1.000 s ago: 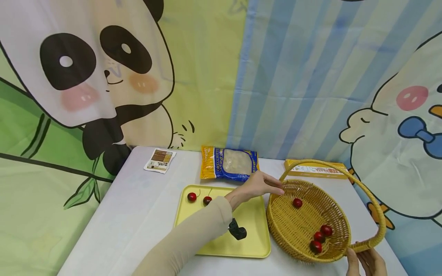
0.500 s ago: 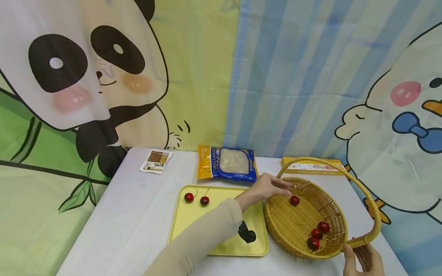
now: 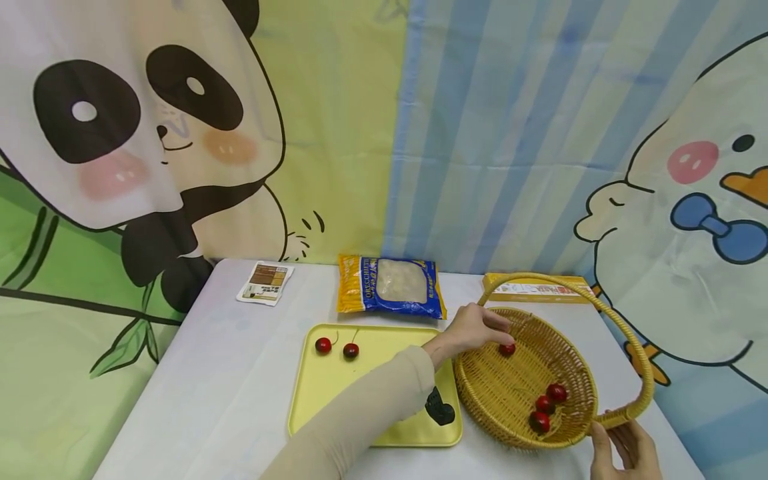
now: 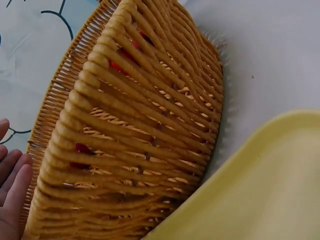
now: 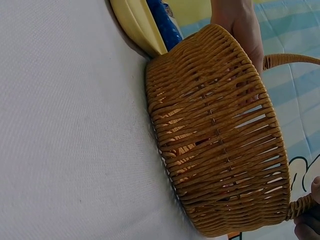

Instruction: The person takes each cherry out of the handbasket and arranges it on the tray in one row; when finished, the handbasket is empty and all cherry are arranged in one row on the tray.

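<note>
Head view: basket [image 3: 504,380] gripped on one side, cherry [image 3: 507,349] reached on the other

By the right hand [image 3: 624,453], the basket is clamped at the lower end of its handle [image 3: 645,383]; in the right wrist view the fingers [image 5: 307,230] of that hand are seen curled around the handle's base. By the left hand [image 3: 471,329], the far left rim is crossed. Its fingers are held fairly straight over the single cherry, which lies on the basket's floor and is partly hidden by them. Whether that cherry is touched or pinched cannot be told. In the left wrist view, only part of the left hand is shown, at the frame's edge, with the fingers extended beside the rim.

Three cherries [image 3: 545,405] are grouped in the near right part of the basket, against or close to its wall. The basket is stood on the worktop [image 3: 240,373], just beside the right edge of a yellow tray [image 3: 324,387]. Two cherries [image 3: 351,351] with stems are placed apart in the tray's far left part. The tray is crossed by the left arm's beige sleeve [image 3: 372,400].

At the back of the worktop, a small packet [image 3: 265,283], a blue and yellow bag [image 3: 402,287] and a pasta box [image 3: 540,297] are set from left to right. The box is partly covered by the handle's arch. Behind them a curtain [image 3: 336,133] is hung, on which a panda [image 3: 216,93] and a white bird [image 3: 702,273] are printed.
</note>
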Action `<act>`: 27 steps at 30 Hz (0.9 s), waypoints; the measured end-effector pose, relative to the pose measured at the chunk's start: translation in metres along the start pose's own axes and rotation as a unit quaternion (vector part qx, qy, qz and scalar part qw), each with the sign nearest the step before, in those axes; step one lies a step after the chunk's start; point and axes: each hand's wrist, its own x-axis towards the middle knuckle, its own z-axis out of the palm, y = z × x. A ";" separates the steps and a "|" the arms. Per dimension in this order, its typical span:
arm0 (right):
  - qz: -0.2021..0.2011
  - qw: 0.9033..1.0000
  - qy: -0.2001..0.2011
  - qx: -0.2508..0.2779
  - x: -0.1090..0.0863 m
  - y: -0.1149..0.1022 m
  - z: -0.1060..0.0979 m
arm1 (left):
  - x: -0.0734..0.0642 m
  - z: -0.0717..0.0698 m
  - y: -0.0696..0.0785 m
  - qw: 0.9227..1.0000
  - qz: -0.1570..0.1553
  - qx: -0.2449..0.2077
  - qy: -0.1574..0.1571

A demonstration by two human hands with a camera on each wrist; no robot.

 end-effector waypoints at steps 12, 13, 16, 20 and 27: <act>-0.009 1.000 -0.007 -0.011 -0.001 -0.004 -0.002 | 0.009 0.022 0.005 0.997 -0.008 0.078 0.018; -0.010 1.000 -0.007 -0.011 0.000 -0.004 -0.003 | 0.010 0.023 0.005 0.997 -0.007 0.079 0.021; -0.015 1.000 -0.006 -0.011 0.001 -0.005 -0.003 | 0.012 0.028 0.007 0.995 -0.015 0.096 0.039; -0.023 1.000 -0.001 -0.007 0.001 -0.004 -0.002 | 0.012 0.034 0.009 0.991 -0.028 0.112 0.061; -0.028 1.000 0.000 -0.002 -0.001 -0.003 -0.002 | 0.014 0.038 0.010 0.989 -0.035 0.131 0.064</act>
